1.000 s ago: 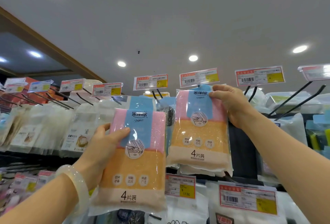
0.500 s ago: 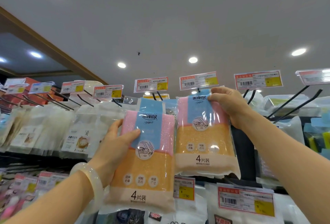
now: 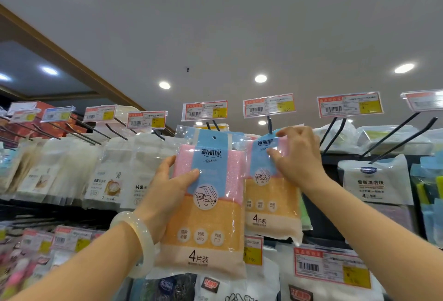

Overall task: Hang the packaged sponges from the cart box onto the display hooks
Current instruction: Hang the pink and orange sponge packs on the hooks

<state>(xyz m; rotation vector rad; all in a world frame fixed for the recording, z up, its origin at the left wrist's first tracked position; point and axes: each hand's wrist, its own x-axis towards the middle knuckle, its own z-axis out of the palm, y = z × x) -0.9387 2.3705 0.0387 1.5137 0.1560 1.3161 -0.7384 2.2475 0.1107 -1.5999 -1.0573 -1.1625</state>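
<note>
The left hand grips a four-piece sponge pack by its left edge, thumb across the front, upright with the hang hole uppermost. Just beside it, the right hand pinches the header of a second sponge pack at the display hook, hanging lengthwise downward.

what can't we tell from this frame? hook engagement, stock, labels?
- Head view: whether the right sponge pack is on the hook; the right hand covers its top.
- The cart box is out of frame, so remaining stock is unknown.
- Price tag print is too small to read.
- The back of the left sponge pack and the left hand fingers behind it are hidden.
- Lower-left shelf goods are blurred.
</note>
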